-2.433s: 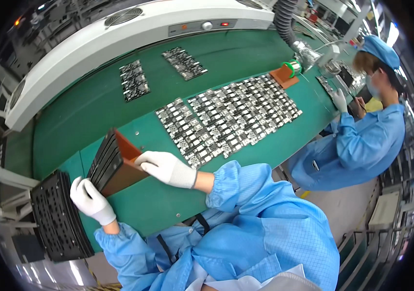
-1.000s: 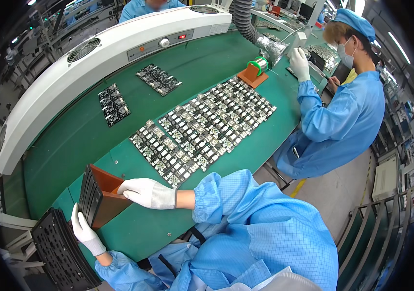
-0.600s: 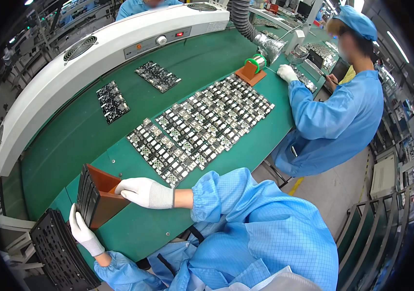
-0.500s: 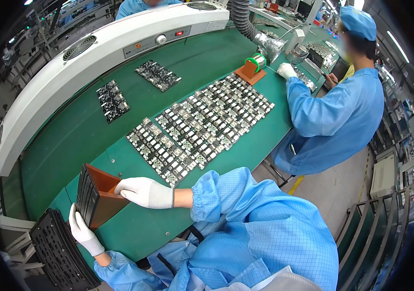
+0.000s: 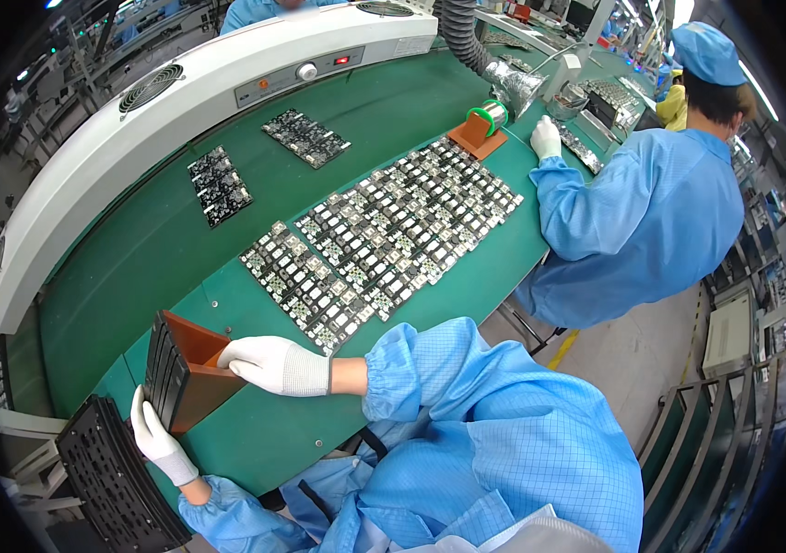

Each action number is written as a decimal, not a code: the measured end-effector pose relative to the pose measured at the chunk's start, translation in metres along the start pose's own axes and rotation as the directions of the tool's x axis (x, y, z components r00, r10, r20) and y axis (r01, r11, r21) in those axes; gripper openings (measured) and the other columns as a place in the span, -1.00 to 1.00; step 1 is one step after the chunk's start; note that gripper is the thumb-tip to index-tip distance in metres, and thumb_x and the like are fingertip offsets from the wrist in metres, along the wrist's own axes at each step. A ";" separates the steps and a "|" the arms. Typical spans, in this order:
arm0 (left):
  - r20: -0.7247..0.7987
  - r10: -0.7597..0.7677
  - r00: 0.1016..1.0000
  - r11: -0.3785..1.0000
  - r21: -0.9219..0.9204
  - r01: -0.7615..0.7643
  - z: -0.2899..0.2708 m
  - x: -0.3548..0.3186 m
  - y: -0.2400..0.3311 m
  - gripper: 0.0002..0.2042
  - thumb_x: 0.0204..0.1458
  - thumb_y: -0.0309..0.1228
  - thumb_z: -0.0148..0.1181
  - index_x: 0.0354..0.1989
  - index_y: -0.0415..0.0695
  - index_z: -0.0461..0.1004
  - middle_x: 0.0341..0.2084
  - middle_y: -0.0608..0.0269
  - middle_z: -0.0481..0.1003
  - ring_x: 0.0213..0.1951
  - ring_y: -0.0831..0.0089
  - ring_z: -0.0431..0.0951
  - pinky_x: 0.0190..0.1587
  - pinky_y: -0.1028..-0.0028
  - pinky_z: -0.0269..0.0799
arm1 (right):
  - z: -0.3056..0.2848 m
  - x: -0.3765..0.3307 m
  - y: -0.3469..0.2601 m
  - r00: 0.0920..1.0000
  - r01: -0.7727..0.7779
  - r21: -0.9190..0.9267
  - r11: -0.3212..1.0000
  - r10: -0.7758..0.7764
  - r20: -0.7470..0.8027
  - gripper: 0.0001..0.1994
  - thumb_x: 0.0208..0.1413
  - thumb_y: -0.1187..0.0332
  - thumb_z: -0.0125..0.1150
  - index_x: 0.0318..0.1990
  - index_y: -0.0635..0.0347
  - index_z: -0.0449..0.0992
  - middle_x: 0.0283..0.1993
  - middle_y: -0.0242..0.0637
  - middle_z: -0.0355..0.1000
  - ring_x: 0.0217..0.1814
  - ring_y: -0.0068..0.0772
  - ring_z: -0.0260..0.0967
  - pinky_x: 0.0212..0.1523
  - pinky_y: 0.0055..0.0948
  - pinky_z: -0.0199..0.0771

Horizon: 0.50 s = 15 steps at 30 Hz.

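My right hand [image 5: 278, 366], in a white glove, has its fingers closed over the edge of a reddish-brown angled stand [image 5: 213, 394] at the left of the green table. Several thin black slabs [image 5: 164, 369] stand upright against the stand's left side. Against the lower edge of these slabs lies my white-gloved left hand [image 5: 161, 441], fingers stretched out; its thumb is partly hidden. Below and left of it is a black slotted tray [image 5: 117, 475]. Populated circuit boards [image 5: 402, 226] lie in close rows across the middle of the table.
Two dark circuit boards [image 5: 220, 187] [image 5: 306, 140] lie on the green strip beneath a long white fan unit [image 5: 218, 92]. A solder wire spool [image 5: 492, 114] sits on a brown holder [image 5: 476, 138], near a ducted hose [image 5: 462, 41]. A co-worker in blue [image 5: 642, 203] sits at the right.
The two dark boards on the green strip have shifted slightly right and away. The co-worker at the right has turned and leaned right. My hands keep their places.
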<state>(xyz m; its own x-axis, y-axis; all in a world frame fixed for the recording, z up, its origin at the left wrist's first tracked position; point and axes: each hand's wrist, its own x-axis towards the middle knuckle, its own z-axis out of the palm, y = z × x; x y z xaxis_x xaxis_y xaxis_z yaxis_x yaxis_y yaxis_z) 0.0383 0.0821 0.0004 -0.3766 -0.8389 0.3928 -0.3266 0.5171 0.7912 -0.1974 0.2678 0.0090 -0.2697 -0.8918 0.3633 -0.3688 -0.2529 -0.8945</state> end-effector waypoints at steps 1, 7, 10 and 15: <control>0.000 -0.001 1.000 1.000 0.001 0.001 0.000 0.000 0.000 -0.65 0.38 -0.36 -0.06 0.17 -0.33 0.46 0.05 0.07 0.56 0.04 0.36 0.55 0.16 0.40 0.41 | 0.000 0.000 0.000 1.000 -0.001 -0.013 1.000 0.001 -0.002 -0.75 0.32 0.32 -0.06 -0.05 0.25 0.50 -0.16 -0.09 0.51 -0.08 -0.08 0.50 0.01 -0.22 0.48; -0.003 -0.014 1.000 1.000 -0.014 0.014 0.001 -0.001 0.004 -0.64 0.38 -0.35 -0.06 0.18 -0.34 0.46 0.05 0.08 0.56 0.04 0.38 0.54 0.16 0.41 0.41 | 0.001 0.001 0.000 1.000 -0.002 -0.015 1.000 0.002 -0.004 -0.76 0.30 0.34 -0.04 -0.05 0.26 0.50 -0.17 -0.08 0.51 -0.11 -0.08 0.50 -0.02 -0.22 0.49; 0.000 -0.023 1.000 0.999 -0.024 0.023 0.001 -0.002 0.004 -0.64 0.38 -0.36 -0.07 0.18 -0.35 0.46 0.04 0.08 0.56 0.03 0.38 0.54 0.15 0.42 0.41 | 0.001 0.001 0.000 1.000 -0.002 -0.013 1.000 0.002 -0.005 -0.76 0.30 0.35 -0.03 -0.05 0.26 0.50 -0.17 -0.08 0.51 -0.11 -0.08 0.50 -0.03 -0.23 0.49; 0.013 -0.004 1.000 1.000 0.001 0.004 -0.001 0.000 0.000 -0.64 0.38 -0.35 -0.07 0.18 -0.34 0.45 0.04 0.07 0.56 0.02 0.37 0.55 0.15 0.41 0.41 | 0.001 0.001 0.000 1.000 0.011 -0.013 1.000 -0.012 -0.017 -0.76 0.30 0.35 -0.03 -0.05 0.27 0.50 -0.17 -0.08 0.51 -0.11 -0.08 0.50 -0.02 -0.23 0.49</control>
<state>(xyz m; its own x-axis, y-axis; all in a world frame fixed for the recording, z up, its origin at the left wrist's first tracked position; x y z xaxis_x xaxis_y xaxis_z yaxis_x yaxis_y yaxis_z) 0.0388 0.0818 0.0006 -0.3868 -0.8388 0.3831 -0.3294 0.5138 0.7922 -0.1966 0.2664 0.0087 -0.2800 -0.8825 0.3779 -0.3837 -0.2580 -0.8867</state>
